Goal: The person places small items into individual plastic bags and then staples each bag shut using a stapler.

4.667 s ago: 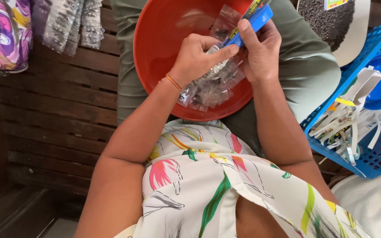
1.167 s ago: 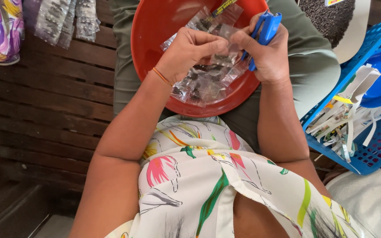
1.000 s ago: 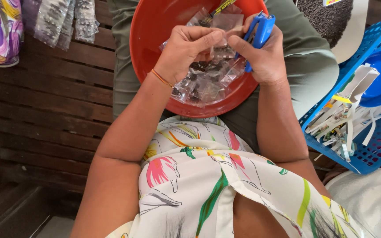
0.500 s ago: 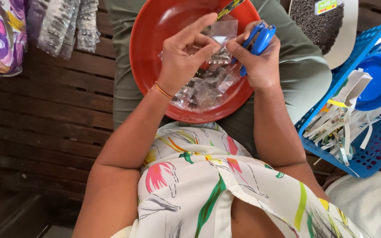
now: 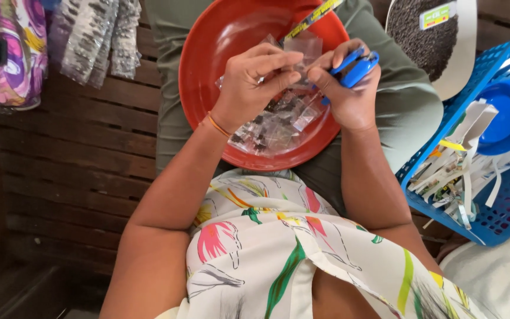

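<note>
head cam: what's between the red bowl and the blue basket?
In the head view, between the red bowl and the blue basket lie the right hand gripping a blue stapler, and the green-trousered thigh.

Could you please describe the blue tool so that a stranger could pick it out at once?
Find the red bowl on the person's lap. Above its right rim, the right hand holds a small blue stapler-like tool: the only solid blue thing there, amid clear packets.
</note>
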